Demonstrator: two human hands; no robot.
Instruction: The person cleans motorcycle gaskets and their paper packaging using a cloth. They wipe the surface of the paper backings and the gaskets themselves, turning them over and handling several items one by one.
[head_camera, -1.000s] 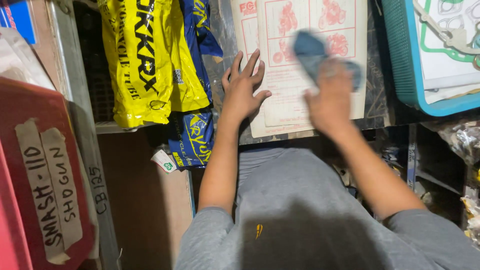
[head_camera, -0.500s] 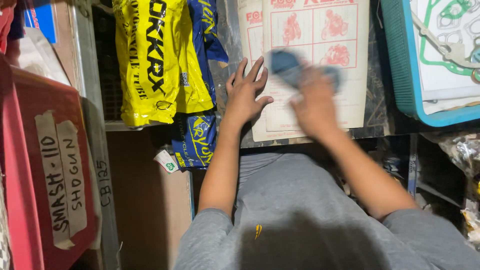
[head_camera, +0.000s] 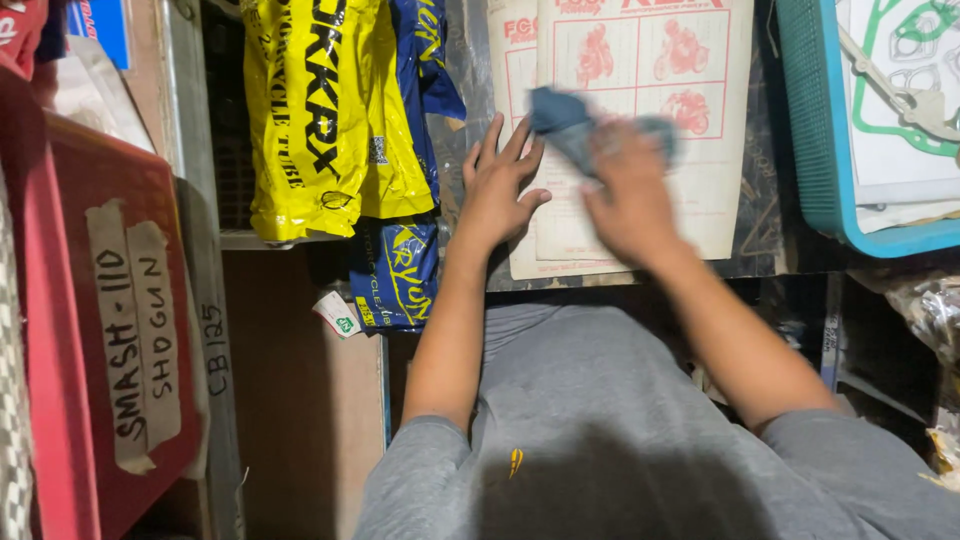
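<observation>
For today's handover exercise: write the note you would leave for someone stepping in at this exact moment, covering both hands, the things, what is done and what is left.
Left hand: flat, fingers spread, pressing the white packet with red print.
Right hand: gripping a blue cloth against the same packet, blurred.
Packet lies on the shelf between the yellow bag and the teal basket.
Done: cannot tell how much is wiped.
Left: likely the rest of the packet's face.

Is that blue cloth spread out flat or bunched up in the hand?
Bunched up. The blue cloth sits as a crumpled wad under the fingers of the right hand, pressed against the white packet with red pictures. It is blurred.
</observation>
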